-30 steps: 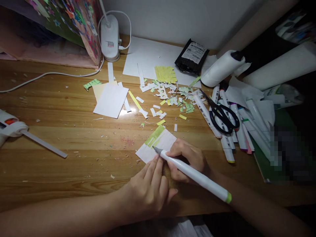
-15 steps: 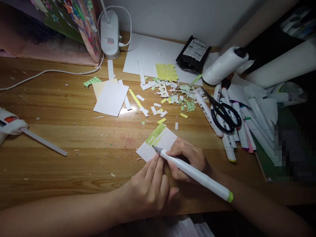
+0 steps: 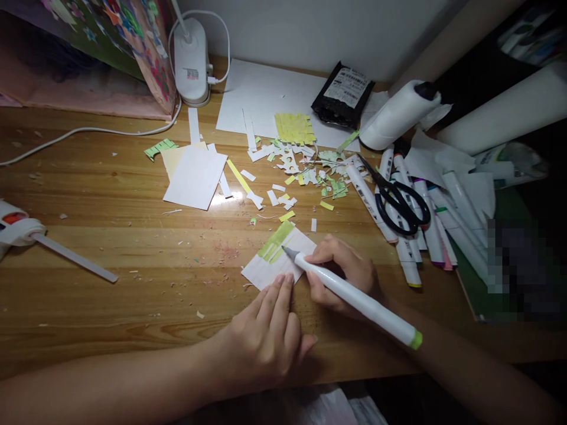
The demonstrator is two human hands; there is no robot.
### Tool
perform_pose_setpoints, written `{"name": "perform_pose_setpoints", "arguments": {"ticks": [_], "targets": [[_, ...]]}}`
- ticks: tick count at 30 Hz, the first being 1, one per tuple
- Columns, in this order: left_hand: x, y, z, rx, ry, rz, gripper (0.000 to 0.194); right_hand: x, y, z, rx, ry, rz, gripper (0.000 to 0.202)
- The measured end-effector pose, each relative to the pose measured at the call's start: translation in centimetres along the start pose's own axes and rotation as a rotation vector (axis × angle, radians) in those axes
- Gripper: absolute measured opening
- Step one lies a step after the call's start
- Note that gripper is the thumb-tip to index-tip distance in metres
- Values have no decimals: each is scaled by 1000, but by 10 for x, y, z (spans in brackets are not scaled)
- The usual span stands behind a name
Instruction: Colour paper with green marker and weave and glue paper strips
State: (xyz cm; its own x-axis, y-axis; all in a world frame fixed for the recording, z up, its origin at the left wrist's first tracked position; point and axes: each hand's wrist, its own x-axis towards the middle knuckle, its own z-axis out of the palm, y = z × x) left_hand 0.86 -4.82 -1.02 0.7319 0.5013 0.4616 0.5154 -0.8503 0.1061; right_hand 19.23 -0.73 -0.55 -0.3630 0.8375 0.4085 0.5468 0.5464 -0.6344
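Note:
A small white paper square [image 3: 261, 274] lies tilted on the wooden desk, its upper left side streaked with yellow-green ink. Fingertips of my left hand [image 3: 270, 339] press flat on its lower edge, the fingers stretched out and the thumb apart. My right hand [image 3: 348, 274] pinches a white marker [image 3: 361, 301] with a lime-green end cap. The marker's grey tip points up and left and meets the paper beside the green strokes.
Paper scraps [image 3: 292, 165] litter the desk beyond the square. Black-handled scissors [image 3: 401, 206] rest on several markers [image 3: 407, 262] at the right. A glue gun [image 3: 22, 227] lies at the left. Near the wall are a black package [image 3: 343, 94], a white roll [image 3: 398, 115] and a lamp base [image 3: 191, 65].
The marker tip has moved up and to the right across the paper, and my right hand has moved with it. My left fingers still press the lower edge. The whole view shifted slightly.

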Motion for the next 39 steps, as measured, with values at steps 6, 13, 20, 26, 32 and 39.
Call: {"name": "perform_pose_setpoints", "arguments": {"ticks": [6, 13, 20, 26, 32, 39], "targets": [[1, 0, 1, -4, -2, 0, 31, 1, 5, -3, -48, -32, -61, 21], [1, 0, 1, 0, 6, -1, 29, 1, 10, -6, -70, -52, -118, 20], [0, -1, 0, -10, 4, 5, 29, 2, 12, -9, -112, -44, -120, 20], [2, -1, -1, -12, 5, 10, 28, 4, 14, -11, -168, 15, -58, 20], [3, -1, -1, -4, 11, 8, 28, 6, 12, -12, -169, 2, -58, 18], [2, -1, -1, -12, 12, 8, 27, 6, 13, -12, -164, -26, -118, 19]]}}
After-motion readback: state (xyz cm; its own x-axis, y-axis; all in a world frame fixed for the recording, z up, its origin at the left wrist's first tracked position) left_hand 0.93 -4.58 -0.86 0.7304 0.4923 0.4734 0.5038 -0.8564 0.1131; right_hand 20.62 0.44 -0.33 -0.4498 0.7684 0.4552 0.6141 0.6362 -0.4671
